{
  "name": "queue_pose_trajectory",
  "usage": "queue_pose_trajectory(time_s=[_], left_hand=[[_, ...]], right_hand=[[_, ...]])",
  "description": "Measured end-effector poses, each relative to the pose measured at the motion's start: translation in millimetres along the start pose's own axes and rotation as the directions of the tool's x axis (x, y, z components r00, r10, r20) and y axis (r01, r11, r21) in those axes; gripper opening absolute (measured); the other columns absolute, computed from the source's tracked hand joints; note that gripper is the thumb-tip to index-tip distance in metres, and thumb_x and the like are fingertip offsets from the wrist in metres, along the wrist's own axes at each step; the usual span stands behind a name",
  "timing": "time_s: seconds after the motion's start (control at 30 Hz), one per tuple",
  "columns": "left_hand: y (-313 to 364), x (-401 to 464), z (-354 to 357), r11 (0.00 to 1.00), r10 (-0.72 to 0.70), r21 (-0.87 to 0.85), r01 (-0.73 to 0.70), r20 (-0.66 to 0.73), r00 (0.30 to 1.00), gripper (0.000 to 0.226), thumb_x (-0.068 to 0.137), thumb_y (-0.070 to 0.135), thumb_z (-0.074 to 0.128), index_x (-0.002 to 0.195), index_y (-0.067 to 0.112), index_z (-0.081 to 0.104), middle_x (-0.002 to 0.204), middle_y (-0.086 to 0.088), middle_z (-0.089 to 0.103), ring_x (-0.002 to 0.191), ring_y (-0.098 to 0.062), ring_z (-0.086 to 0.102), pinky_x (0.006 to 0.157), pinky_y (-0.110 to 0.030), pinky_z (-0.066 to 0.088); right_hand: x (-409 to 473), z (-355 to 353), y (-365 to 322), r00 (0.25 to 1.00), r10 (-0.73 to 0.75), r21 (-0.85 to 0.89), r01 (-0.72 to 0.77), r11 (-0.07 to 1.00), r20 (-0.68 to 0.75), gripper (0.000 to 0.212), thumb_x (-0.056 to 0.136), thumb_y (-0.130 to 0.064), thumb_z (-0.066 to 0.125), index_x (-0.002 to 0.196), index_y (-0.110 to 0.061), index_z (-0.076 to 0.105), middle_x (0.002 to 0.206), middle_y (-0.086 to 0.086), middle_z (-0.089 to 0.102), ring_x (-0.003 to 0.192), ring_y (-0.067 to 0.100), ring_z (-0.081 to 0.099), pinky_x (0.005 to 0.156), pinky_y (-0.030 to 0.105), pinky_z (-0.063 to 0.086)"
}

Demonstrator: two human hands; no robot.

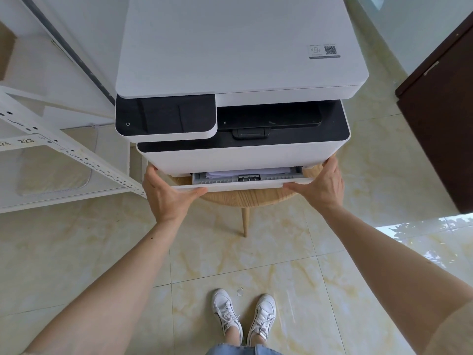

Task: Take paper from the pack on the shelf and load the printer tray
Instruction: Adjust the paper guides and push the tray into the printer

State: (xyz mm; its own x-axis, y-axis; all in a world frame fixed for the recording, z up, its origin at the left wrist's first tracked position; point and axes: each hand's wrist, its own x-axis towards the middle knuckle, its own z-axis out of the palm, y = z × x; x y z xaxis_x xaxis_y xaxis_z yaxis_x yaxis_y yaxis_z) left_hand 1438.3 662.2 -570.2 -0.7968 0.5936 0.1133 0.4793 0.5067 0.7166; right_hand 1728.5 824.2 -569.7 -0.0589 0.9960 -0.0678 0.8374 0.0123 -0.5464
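Observation:
A white printer with a black control panel stands on a round wooden stool. Its paper tray sticks out a little from the bottom front, and white paper lies inside behind a grey guide. My left hand holds the tray's left front corner, thumb along the front edge. My right hand holds the right front corner the same way. The paper pack is out of view.
A white metal shelf with a perforated upright stands to the left, close to my left hand. A dark brown cabinet is at the right. Glossy tiled floor lies below, with my white shoes near the bottom.

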Motion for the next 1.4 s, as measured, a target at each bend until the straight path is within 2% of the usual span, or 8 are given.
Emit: queue_pose_trajectory(time_s=[0.13, 0.27, 0.47, 0.63, 0.77, 1.03, 1.27, 1.4], left_hand=[[-9, 7, 4, 0.998, 0.038, -0.049, -0.038, 0.004, 0.999, 0.115, 0.036, 0.049, 0.093, 0.127, 0.009, 0.035, 0.123, -0.011, 0.043, 0.113, -0.023, 0.044, 0.093, -0.029, 0.042], [-21, 13, 4, 0.976, 0.003, -0.216, 0.020, 0.108, 0.994, 0.105, 0.037, 0.051, 0.091, 0.122, 0.020, 0.038, 0.122, 0.002, 0.050, 0.111, -0.010, 0.049, 0.092, -0.020, 0.042], [-30, 15, 5, 0.967, -0.034, -0.244, 0.069, 0.144, 0.989, 0.103, 0.038, 0.058, 0.089, 0.123, 0.028, 0.039, 0.121, 0.009, 0.057, 0.112, -0.003, 0.052, 0.086, -0.001, 0.036], [-29, 18, 7, 0.980, -0.032, -0.195, 0.047, 0.082, 0.996, 0.097, 0.037, 0.060, 0.089, 0.113, 0.022, 0.041, 0.110, 0.001, 0.058, 0.101, -0.015, 0.053, 0.085, -0.022, 0.045], [-17, 24, 15, 0.972, -0.097, -0.219, 0.085, -0.044, 0.994, 0.097, 0.035, 0.054, 0.091, 0.108, 0.013, 0.043, 0.106, -0.004, 0.061, 0.095, -0.020, 0.060, 0.081, -0.037, 0.054], [-18, 30, 22, 0.968, -0.096, -0.238, 0.074, -0.084, 0.992, 0.100, 0.031, 0.056, 0.091, 0.109, 0.014, 0.044, 0.110, -0.003, 0.062, 0.096, -0.016, 0.061, 0.079, -0.025, 0.051], [-12, 31, 16, 0.976, -0.094, -0.205, 0.080, -0.061, 0.994, 0.097, 0.031, 0.059, 0.090, 0.108, 0.022, 0.044, 0.109, 0.005, 0.061, 0.094, -0.008, 0.058, 0.074, -0.018, 0.046], [-8, 31, 13, 0.981, -0.111, -0.162, 0.103, -0.042, 0.993, 0.100, 0.031, 0.057, 0.090, 0.111, 0.017, 0.045, 0.111, 0.002, 0.062, 0.098, -0.011, 0.057, 0.077, -0.022, 0.047]], right_hand=[[6, 3, 7, 0.999, -0.055, 0.062, 0.055, 0.997, 0.000, 0.112, 0.040, -0.060, 0.088, 0.127, -0.019, 0.030, 0.123, 0.006, 0.051, 0.109, 0.026, 0.051, 0.091, 0.046, 0.049], [7, 6, 13, 0.994, -0.088, 0.227, 0.072, 0.971, 0.063, 0.111, 0.046, -0.047, 0.092, 0.132, -0.026, 0.024, 0.126, -0.001, 0.053, 0.100, 0.014, 0.049, 0.077, 0.029, 0.045], [10, 9, 16, 0.996, -0.076, 0.310, 0.055, 0.949, 0.055, 0.102, 0.043, -0.044, 0.093, 0.120, -0.031, 0.028, 0.107, -0.014, 0.053, 0.093, 0.011, 0.054, 0.068, 0.019, 0.044], [11, 11, 15, 0.998, -0.060, 0.341, 0.054, 0.939, 0.008, 0.106, 0.041, -0.048, 0.092, 0.124, -0.028, 0.030, 0.092, -0.030, 0.049, 0.082, -0.001, 0.055, 0.060, 0.007, 0.037], [15, 17, 3, 0.995, 0.070, 0.445, -0.032, 0.895, -0.069, 0.110, 0.034, -0.053, 0.090, 0.124, -0.028, 0.033, 0.094, -0.031, 0.048, 0.086, -0.003, 0.052, 0.060, 0.011, 0.036], [22, 23, 3, 0.984, 0.127, 0.465, -0.056, 0.883, -0.122, 0.108, 0.029, -0.056, 0.090, 0.119, -0.032, 0.035, 0.093, -0.042, 0.047, 0.090, -0.024, 0.044, 0.061, 0.013, 0.037], [21, 19, -2, 0.986, 0.134, 0.422, -0.082, 0.903, -0.097, 0.111, 0.030, -0.055, 0.088, 0.123, -0.032, 0.032, 0.093, -0.037, 0.047, 0.086, 0.001, 0.050, 0.066, 0.024, 0.044], [19, 16, -5, 0.989, 0.128, 0.403, -0.089, 0.911, -0.070, 0.110, 0.033, -0.053, 0.089, 0.124, -0.032, 0.031, 0.091, -0.035, 0.047, 0.085, 0.001, 0.052, 0.064, 0.025, 0.043]])
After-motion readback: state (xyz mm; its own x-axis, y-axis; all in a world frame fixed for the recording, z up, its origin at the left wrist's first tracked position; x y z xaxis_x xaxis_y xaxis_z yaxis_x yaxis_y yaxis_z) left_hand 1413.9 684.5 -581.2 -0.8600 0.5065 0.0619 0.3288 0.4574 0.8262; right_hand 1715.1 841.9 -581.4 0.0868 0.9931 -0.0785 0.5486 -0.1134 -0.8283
